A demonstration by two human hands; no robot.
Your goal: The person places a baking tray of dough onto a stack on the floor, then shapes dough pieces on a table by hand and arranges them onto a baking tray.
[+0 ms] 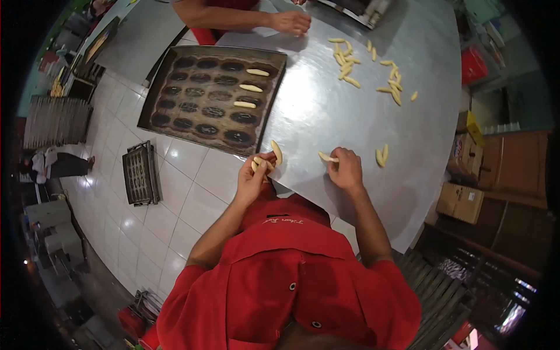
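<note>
My left hand is closed around pale dough fingers; one sticks up past the fingertips and at least one more lies against the palm. My right hand pinches the end of another dough piece just over the metal table. To its right lie two dough sticks side by side. Beyond my left hand, a dark baking tray rests partly on the table's left edge. Rows of dark oval marks cover it, and three dough sticks lie in its right column.
Loose dough sticks are scattered over the table's far right. Across the table is another person's hand, near a dark tray. A smaller tray rack stands on the tiled floor. Cardboard boxes stand at right.
</note>
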